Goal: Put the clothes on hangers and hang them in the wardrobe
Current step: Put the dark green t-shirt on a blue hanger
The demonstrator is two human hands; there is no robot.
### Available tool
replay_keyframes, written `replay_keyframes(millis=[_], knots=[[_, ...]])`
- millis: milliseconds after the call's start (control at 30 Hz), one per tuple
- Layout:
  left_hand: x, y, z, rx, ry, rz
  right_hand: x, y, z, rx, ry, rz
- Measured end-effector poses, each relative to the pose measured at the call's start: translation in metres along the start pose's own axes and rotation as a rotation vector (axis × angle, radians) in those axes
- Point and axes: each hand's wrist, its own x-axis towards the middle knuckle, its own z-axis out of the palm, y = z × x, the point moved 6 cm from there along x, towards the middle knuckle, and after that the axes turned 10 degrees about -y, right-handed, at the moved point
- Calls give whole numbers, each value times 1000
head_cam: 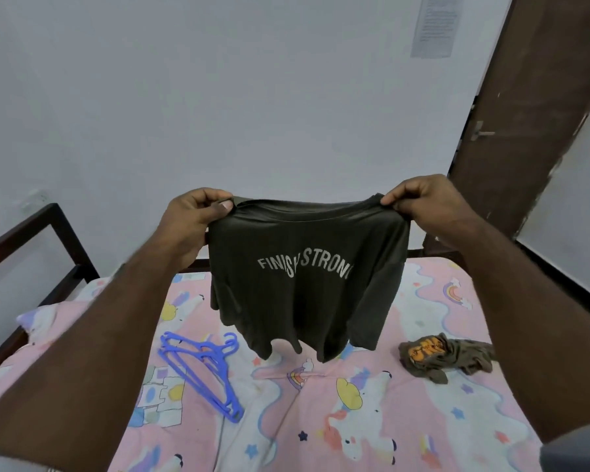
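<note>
Currently both hands hold one garment up in the air above the bed (423,420). Left hand (188,219) pinches the left shoulder of the dark T-shirt (307,284) between thumb and curled fingers; right hand (419,202) pinches the right shoulder the same way. Neither hand is spread. Shirt hangs free between them, collar edge stretched roughly level from hand to hand, hem down and clear of the bedsheet, printed side toward the camera.

Key relation: blue hangers (201,373) lie on the bed below and to the left of the shirt, under the left forearm. They look like a small nested pile, hooks pointing away from the person, long axis running diagonally from far-left to near-right. Left hand is the nearer one; right hand is well apart from them.

Judgement: next step is probably to free the left hand for a hanger while the right keeps the shirt up. Risk: more than one hanger may lift together.

Second crumpled garment (447,357) lies on the bed to the right, under the right forearm, not yet handled. Wardrobe not in view; brown door (525,114) stands at right.
</note>
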Motion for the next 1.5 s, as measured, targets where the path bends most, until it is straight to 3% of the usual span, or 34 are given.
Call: replay_keyframes(millis=[200, 433, 600, 833, 1033, 1167, 1267, 1500], knots=[[4, -39, -9, -20, -140, -237, -12, 7, 8, 57, -162, 106], [9, -166, -8, 99, -217, -617, 2, 112, 74, -65, -405, 344], [27, -272, 1, 243, -63, -683, 26, 215, 146, -269, -469, 424], [73, -420, 14, 532, 54, -736, 64, 376, 250, -372, -603, 462], [134, -505, 5, 690, 145, -769, 128, 457, 297, -466, -650, 387], [143, -546, 6, 715, 164, -801, 134, 490, 327, -578, -772, 425], [118, -568, 9, 728, 138, -880, 106, 498, 354, -462, -820, 460], [20, -591, 7, 622, 260, -1079, 48, 472, 426, -245, -817, 523]])
